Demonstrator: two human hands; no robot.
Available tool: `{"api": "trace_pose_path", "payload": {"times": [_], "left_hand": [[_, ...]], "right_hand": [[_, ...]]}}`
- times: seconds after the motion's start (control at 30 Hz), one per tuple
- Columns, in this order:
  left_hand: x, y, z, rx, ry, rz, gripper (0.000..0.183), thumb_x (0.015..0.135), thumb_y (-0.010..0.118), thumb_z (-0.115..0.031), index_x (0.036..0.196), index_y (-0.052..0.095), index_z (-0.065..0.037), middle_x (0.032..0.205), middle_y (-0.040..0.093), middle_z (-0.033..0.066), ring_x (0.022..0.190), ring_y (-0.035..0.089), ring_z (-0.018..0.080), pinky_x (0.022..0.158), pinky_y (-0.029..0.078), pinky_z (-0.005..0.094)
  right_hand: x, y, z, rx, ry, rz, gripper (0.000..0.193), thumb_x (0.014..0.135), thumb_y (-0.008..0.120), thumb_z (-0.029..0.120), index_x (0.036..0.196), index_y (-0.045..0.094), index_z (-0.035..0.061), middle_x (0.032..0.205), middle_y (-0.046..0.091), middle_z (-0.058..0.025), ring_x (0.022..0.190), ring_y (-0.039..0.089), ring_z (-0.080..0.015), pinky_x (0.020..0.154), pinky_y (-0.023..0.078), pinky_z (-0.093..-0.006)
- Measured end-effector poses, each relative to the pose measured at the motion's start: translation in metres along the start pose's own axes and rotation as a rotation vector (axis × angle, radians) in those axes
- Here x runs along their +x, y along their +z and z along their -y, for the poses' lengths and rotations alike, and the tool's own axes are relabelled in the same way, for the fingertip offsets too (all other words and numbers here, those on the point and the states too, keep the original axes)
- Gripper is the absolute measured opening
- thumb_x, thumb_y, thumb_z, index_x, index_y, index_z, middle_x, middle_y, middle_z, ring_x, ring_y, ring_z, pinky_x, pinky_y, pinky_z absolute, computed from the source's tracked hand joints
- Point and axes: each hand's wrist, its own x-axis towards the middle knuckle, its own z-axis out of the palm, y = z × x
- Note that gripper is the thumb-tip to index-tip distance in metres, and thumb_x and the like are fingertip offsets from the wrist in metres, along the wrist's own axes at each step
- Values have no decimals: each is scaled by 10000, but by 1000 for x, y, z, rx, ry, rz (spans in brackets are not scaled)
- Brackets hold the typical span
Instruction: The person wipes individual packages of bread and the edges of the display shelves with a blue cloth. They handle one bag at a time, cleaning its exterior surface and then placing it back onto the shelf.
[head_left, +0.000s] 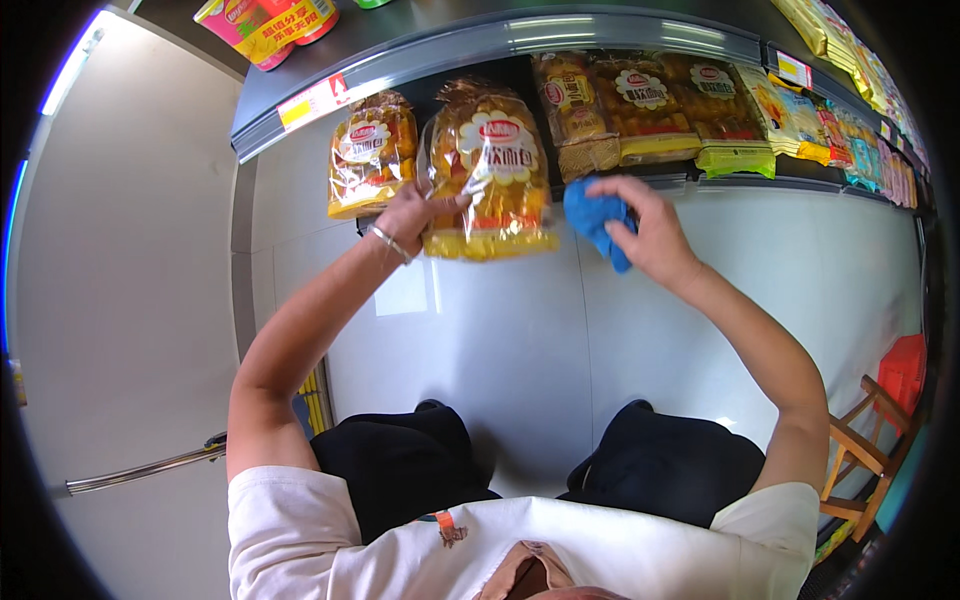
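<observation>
A clear bag of bread (488,165) with a yellow lower edge is gripped at its left side by my left hand (412,215). It hangs in front of the shelf, a little out from the other packs. My right hand (650,235) is closed around a crumpled blue cloth (597,215), just right of the bag and apart from it. Left of the held bag, a similar bread pack (372,150) stands on the shelf, partly behind my left hand. Past the cloth stands a narrower bread pack (577,110).
More bread packs (645,105) and colourful snack bags (795,120) line the shelf to the right. The upper shelf edge (520,40) curves above, with pink tubs (255,25) on it. A wooden stool (860,445) stands at the lower right, a metal handle (145,472) at the left.
</observation>
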Motion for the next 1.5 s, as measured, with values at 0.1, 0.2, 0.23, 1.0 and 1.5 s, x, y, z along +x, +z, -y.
{"api": "trace_pose_path", "payload": {"times": [0.1,0.2,0.23,1.0,1.5], "left_hand": [[-26,5,25,-69,6,242,390,799,769,-14,1129,561,-10,1074,685,134,956,693,231,864,575,402],[-50,13,40,-43,4,250,470,789,766,12,1206,552,-14,1145,671,114,1043,662,215,935,536,376],[-56,16,42,-43,3,271,478,790,764,13,1215,546,-10,1154,668,118,1039,662,214,935,536,372],[-58,4,25,-40,277,390,594,782,784,-29,1300,494,-17,1228,642,102,1135,617,192,1001,492,353],[-33,-4,26,-5,166,546,921,689,838,-523,1347,429,-24,1231,604,65,1113,591,156,947,500,326]], "right_hand": [[21,3,30,81,-64,-140,381,794,587,-58,1152,605,72,1110,640,-126,1004,634,-279,853,501,-328],[35,13,52,-15,-242,-183,376,795,589,-65,1148,601,65,1108,631,-126,1002,634,-284,853,504,-341],[38,17,53,-71,-301,-185,372,795,593,-64,1145,601,62,1106,627,-125,1003,634,-286,854,506,-348],[-21,33,-39,1190,747,20,479,933,586,342,1308,501,56,1204,606,-67,1109,569,-186,948,459,-341],[-30,46,-5,909,530,46,529,880,683,276,1289,492,0,1119,593,-65,1035,552,-151,944,430,-283]]}}
